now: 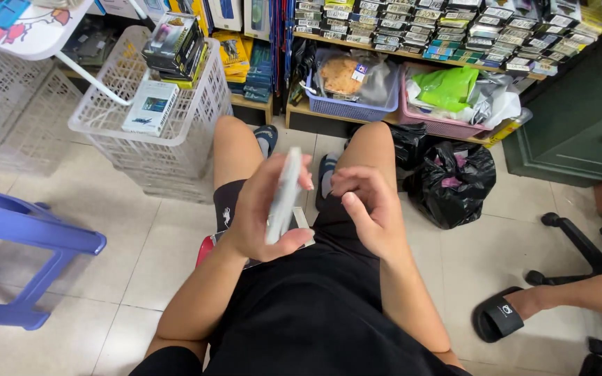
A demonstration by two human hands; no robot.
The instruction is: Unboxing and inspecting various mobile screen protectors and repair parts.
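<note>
Left hand (263, 216) grips slim white case (283, 195) edge-on | right hand (367, 209) loose, empty, just beside

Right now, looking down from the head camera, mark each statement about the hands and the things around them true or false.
1. The left hand holds a thin pale flat object edge-on. True.
2. The right hand grips a black bag. False: it is empty; the black bag lies on the floor.
3. A white basket holds boxes. True.
4. The stool is red. False: it is blue.
</note>
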